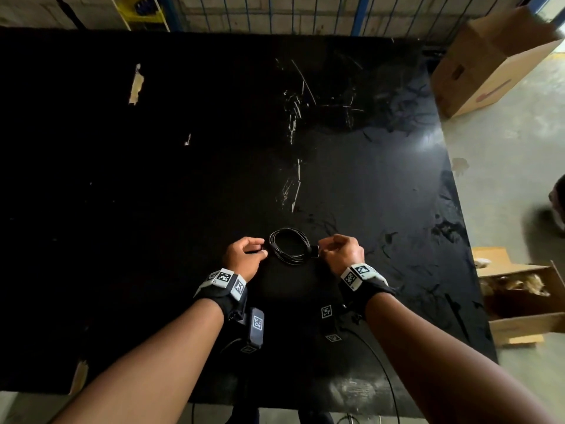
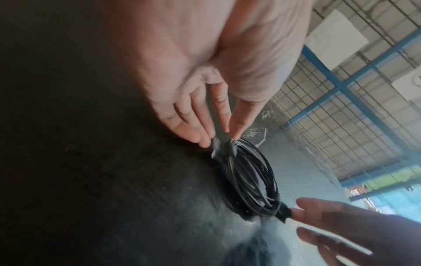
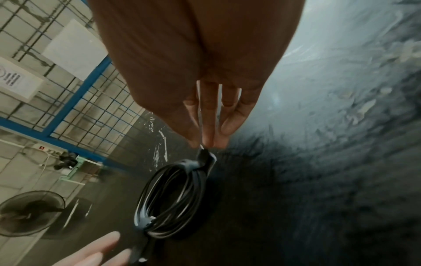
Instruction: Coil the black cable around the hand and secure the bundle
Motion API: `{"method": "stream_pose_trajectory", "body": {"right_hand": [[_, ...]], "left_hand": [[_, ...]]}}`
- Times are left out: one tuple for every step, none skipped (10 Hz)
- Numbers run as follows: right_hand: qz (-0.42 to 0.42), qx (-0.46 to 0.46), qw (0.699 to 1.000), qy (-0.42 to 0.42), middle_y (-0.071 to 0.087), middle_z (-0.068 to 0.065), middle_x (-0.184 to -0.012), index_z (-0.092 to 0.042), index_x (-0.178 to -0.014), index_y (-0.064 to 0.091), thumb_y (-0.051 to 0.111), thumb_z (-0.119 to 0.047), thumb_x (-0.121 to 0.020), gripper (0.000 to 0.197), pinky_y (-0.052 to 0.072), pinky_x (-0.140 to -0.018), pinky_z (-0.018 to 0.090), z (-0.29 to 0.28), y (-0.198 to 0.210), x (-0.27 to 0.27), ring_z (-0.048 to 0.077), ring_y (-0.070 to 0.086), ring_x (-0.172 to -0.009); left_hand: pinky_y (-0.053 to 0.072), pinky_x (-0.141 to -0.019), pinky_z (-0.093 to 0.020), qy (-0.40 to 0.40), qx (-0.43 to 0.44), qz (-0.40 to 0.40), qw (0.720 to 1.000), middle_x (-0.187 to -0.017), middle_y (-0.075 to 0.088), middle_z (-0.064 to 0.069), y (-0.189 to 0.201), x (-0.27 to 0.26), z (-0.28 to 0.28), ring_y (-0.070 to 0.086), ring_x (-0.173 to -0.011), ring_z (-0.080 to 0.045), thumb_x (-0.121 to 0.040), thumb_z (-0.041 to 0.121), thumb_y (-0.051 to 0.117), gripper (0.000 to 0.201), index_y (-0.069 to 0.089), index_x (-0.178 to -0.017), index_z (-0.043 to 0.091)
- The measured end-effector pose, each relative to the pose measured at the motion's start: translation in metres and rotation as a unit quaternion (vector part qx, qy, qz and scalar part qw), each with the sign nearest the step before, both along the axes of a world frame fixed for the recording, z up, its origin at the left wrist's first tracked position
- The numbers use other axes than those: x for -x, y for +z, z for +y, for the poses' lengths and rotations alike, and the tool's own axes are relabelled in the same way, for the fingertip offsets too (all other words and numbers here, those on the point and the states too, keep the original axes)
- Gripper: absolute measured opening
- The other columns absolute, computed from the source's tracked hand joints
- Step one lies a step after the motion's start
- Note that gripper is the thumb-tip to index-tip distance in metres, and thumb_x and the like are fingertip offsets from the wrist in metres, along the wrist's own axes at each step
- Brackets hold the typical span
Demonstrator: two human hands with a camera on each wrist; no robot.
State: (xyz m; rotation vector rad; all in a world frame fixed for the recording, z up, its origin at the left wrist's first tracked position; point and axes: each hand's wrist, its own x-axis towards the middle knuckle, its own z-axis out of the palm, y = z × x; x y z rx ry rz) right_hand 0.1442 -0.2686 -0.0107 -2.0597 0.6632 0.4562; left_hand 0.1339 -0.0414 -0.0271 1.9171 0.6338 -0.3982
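Observation:
The black cable (image 1: 289, 246) lies in a flat round coil on the black table (image 1: 183, 179), near its front edge. A dark strap (image 2: 216, 149) wraps the coil's left side and a second strap (image 3: 205, 160) wraps its right side. My left hand (image 1: 262, 250) pinches the left strap between thumb and fingers (image 2: 235, 129). On the other side, my right hand (image 1: 319, 250) pinches the tip of the right strap, seen close in the right wrist view with the coil (image 3: 173, 198) below the fingertips (image 3: 208, 136).
A closed cardboard box (image 1: 489, 62) stands off the table's far right corner and an open one (image 1: 519, 298) sits on the floor at the right. A blue wire fence (image 1: 305, 13) runs behind the table. A floor fan (image 3: 31, 212) stands beyond.

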Motion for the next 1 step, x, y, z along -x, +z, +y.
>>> {"method": "stream_pose_trajectory", "body": {"right_hand": [[-0.004, 0.013, 1.000, -0.010, 0.075, -0.007, -0.091, -0.019, -0.099, 0.080, 0.076, -0.011, -0.084, 0.018, 0.048, -0.099, 0.018, -0.0168, 0.0019, 0.0013, 0.013, 0.071, -0.101]], "left_hand": [[0.053, -0.079, -0.028, 0.009, -0.045, 0.001, 0.999, -0.101, 0.070, 0.009, 0.0016, 0.0019, 0.0144, 0.068, -0.093, -0.013, -0.085, 0.018, 0.079, 0.022, 0.076, -0.102, 0.030]]}}
